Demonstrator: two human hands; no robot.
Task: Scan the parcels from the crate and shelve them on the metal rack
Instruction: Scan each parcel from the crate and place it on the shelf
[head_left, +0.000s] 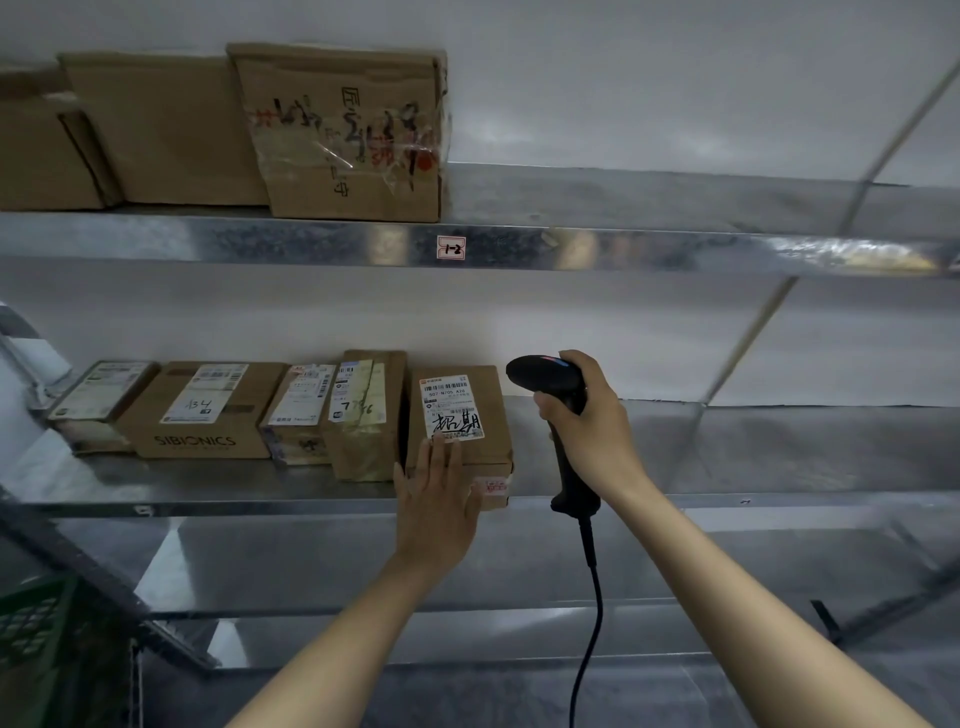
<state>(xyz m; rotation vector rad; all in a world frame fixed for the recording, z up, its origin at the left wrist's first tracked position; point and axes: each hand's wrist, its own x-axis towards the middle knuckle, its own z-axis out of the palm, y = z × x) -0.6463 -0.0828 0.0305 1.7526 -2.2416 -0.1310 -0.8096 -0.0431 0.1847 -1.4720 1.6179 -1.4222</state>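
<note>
Metal rack (727, 452) carried the parcel (491, 415) on its middle shelf. Left hand (436, 499), fingers straight, pressed flat against the parcel's front; right hand (592, 421) gripped the scanner (545, 371) just right of the parcel.

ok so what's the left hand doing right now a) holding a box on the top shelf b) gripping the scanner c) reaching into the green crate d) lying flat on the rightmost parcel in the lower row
d: the left hand lies with straight fingers against the rightmost parcel, while the right hand grips the scanner.
</note>
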